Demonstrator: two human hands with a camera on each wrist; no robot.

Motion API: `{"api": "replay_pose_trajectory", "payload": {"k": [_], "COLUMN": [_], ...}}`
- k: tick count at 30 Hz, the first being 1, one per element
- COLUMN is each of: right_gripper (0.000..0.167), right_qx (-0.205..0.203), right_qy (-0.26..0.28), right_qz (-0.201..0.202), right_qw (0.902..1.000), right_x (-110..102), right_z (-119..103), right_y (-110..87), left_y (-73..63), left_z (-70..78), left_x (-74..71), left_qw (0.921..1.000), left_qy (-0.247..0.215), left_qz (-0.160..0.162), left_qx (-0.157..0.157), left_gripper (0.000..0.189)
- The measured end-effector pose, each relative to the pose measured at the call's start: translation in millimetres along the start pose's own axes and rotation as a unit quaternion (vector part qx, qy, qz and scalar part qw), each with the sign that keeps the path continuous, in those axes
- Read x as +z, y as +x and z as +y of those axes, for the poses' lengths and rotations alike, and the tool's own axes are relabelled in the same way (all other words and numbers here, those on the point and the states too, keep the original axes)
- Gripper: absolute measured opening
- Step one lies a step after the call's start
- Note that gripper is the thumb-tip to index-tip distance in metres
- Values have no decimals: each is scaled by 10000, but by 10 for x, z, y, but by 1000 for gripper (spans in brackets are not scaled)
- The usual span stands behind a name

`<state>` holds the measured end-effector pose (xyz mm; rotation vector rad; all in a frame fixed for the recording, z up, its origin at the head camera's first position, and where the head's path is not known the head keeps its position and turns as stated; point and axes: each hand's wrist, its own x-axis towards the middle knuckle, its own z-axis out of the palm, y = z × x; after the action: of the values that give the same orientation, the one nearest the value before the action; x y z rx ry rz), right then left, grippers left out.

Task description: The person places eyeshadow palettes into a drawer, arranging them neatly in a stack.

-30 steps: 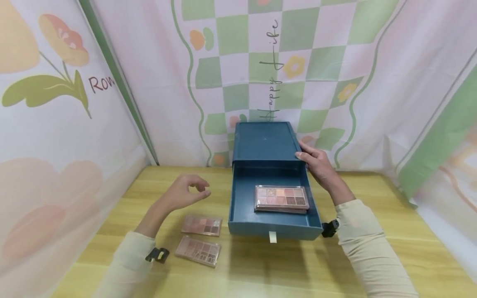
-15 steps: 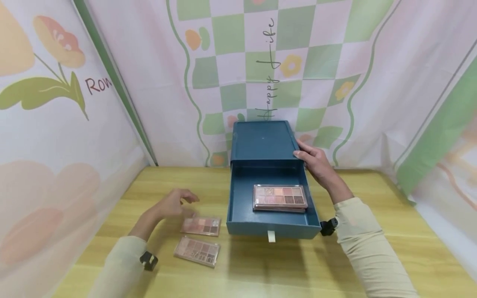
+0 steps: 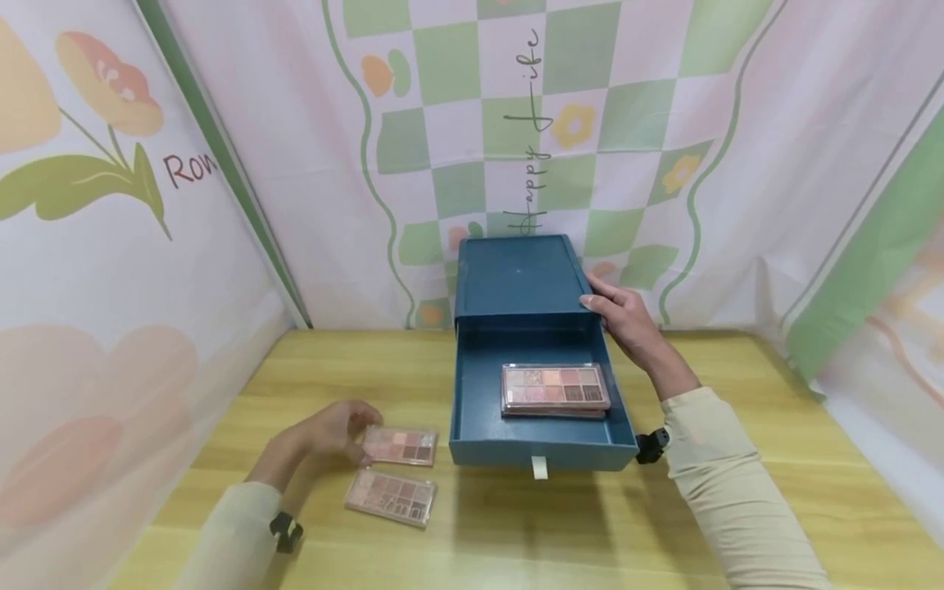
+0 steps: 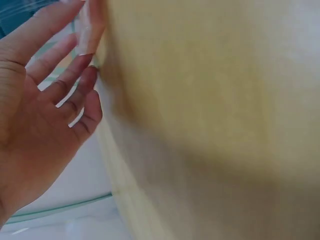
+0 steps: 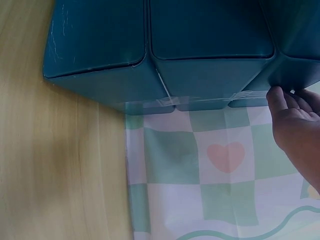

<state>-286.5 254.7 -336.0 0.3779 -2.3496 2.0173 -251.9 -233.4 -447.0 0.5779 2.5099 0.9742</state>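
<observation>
On the wooden table lie two clear-lidded eyeshadow palettes. My left hand [image 3: 335, 430] pinches the left edge of the farther palette [image 3: 404, 447]; thumb and fingertips meet its end [image 4: 91, 27] in the left wrist view. Just in front lies the nearer palette [image 3: 392, 497], at a slight angle. A dark blue drawer cabinet [image 3: 519, 274] stands at centre with its top drawer [image 3: 497, 453] pulled out. Inside that drawer, stacked palettes [image 3: 556, 385] sit toward the right. My right hand [image 3: 630, 324] grips the cabinet's top right edge, thumb on top.
The right wrist view shows the cabinet's side [image 5: 210, 30] as stacked blue drawer units. The extended drawer, with its pale pull tab [image 3: 540, 468], overhangs the table [image 3: 531, 541]. A patterned cloth [image 3: 442, 65] hangs close behind, with more cloth at both sides.
My left hand has come down toward the near left, from above the table to the farther palette's edge, and now pinches it. My right hand keeps its hold on the cabinet.
</observation>
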Motion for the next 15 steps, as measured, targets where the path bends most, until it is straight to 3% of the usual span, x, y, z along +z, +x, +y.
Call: {"api": "replay_pose_trajectory", "payload": {"k": [4, 15], "right_gripper": [64, 65], "right_qx": [9, -39], "right_qy": [-3, 172], "right_qz": [4, -20], "right_qw": [10000, 9998], "right_x": [-9, 3], "right_z": [-10, -7], "right_y": [3, -10], "left_y": [-2, -36], "left_z": [-2, 33], "left_x": [21, 67], "left_qw": [9998, 9994], "left_qy": [182, 154], "left_qz": [112, 275], "left_qx": [24, 118], "left_gripper": [61, 56]}}
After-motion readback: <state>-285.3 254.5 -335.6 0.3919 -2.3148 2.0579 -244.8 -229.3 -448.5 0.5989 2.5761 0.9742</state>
